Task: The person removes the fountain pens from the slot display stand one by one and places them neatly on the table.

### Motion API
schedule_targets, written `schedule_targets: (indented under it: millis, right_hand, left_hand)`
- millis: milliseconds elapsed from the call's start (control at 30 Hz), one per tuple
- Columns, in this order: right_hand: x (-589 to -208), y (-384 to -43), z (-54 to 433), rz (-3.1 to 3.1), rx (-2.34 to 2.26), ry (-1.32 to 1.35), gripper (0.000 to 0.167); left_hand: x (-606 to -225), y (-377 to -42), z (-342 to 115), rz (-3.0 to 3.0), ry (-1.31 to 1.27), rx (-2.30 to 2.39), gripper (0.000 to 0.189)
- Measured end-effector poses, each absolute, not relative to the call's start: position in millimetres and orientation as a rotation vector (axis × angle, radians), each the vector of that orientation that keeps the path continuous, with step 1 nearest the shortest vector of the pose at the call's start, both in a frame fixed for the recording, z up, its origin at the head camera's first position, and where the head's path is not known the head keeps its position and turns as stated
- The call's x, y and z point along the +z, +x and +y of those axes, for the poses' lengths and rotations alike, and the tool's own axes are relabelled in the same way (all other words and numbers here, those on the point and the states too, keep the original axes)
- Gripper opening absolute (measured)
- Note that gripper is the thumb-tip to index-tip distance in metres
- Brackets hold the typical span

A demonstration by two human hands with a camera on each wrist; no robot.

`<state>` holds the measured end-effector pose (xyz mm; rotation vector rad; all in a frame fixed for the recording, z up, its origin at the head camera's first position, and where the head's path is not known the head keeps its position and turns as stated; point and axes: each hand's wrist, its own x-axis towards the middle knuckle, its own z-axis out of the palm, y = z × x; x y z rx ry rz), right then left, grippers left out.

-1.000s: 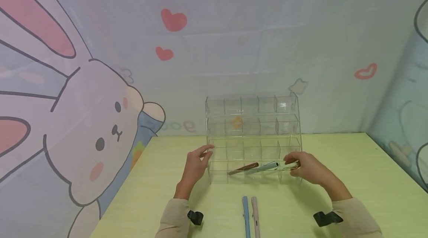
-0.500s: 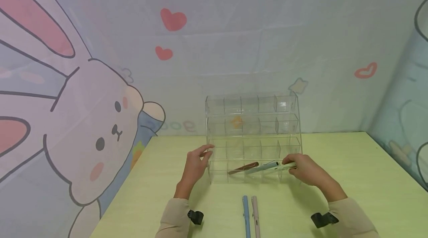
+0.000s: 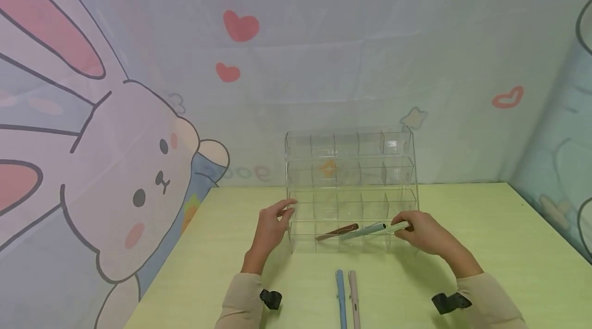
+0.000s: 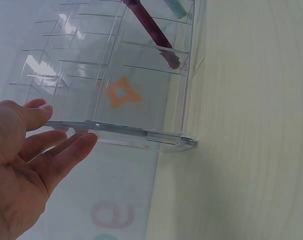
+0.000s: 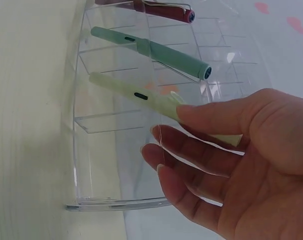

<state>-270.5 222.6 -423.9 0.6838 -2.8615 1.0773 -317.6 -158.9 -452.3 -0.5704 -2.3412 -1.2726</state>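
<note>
A clear acrylic rack [image 3: 351,193] with stepped rows of compartments stands on the table. My left hand [image 3: 273,226] holds its left side panel [image 4: 136,132], thumb on the inner face and fingers outside. My right hand [image 3: 423,231] pinches a pale green pen [image 5: 119,90] between thumb and index finger, the other fingers loosely bent. That pen slants over the lowest row, toward its right end. Left of it, a teal green pen [image 5: 176,59] and a dark red pen [image 3: 337,232] lie slanted in the same row.
A blue pen [image 3: 340,298] and a pinkish pen [image 3: 353,298] lie side by side on the yellow-green table [image 3: 499,247], in front of the rack. Behind the table hangs a printed cloth backdrop [image 3: 324,61]. A small black camera [image 3: 270,299] sits at each wrist.
My right hand has shifted slightly left with the pale green pen, and more of the pen now shows. My left hand and the other pens have stayed put.
</note>
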Motion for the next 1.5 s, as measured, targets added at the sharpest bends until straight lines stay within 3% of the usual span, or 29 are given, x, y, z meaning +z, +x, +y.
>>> schedule_targets:
  millis: [333, 633, 1167, 1333, 1500]
  right_hand:
    - [-416.4, -269.0, 230.6, -2.794, 1.209, 0.576, 0.032]
    - [-403.4, -264.3, 236.1, -2.639, 1.268, 0.436, 0.017]
    - [-388.8, -253.7, 227.9, -2.438, 1.177, 0.31, 0.019]
    - [-387.5, -250.5, 221.7, -2.285, 1.167, 0.328, 0.022]
    - [-383.1, -247.1, 218.5, -2.136, 1.253, 0.389, 0.041]
  left_hand:
    - [-453.5, -317.6, -158.3, -2.35, -0.563, -1.277, 0.024]
    - [-453.2, -318.3, -159.2, -2.342, -0.564, -1.275, 0.024]
    - [-451.9, -316.4, -159.0, -2.338, -0.578, -1.288, 0.024]
    - [-451.9, -316.2, -158.8, -2.358, -0.557, -1.27, 0.024]
    - [-451.7, -316.8, -158.7, -2.356, -0.555, -1.273, 0.024]
